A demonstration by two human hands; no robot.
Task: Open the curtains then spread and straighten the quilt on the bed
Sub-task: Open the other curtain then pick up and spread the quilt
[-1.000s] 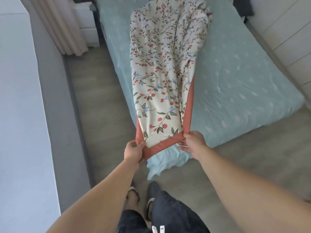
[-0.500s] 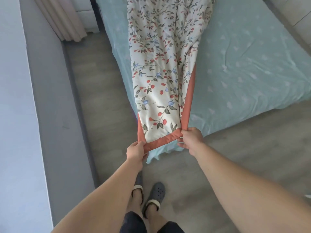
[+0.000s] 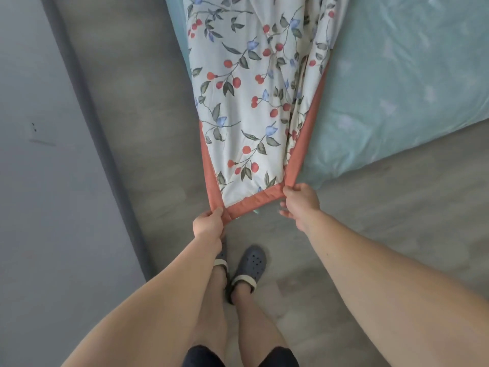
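The quilt (image 3: 251, 102) is cream with red berries, green leaves and a terracotta border. It lies bunched into a narrow strip down the bed (image 3: 397, 88), which has a pale teal sheet, and its end hangs past the bed's foot corner. My left hand (image 3: 209, 226) pinches the quilt's bottom left corner at the border. My right hand (image 3: 300, 201) grips the border at the bottom right fold. The edge between my hands is stretched taut above the floor. The curtains are out of view.
Grey wood-look floor (image 3: 148, 107) runs between the bed and a grey wall (image 3: 39, 181) with a dark baseboard on the left. My feet in dark clogs (image 3: 248, 266) stand just behind my hands. More floor lies to the right of the bed's foot.
I have stepped back and looked further down, drawing the quilt's end off the foot of the bed. The curtain and nightstand have left the view. Both hands keep their hold.
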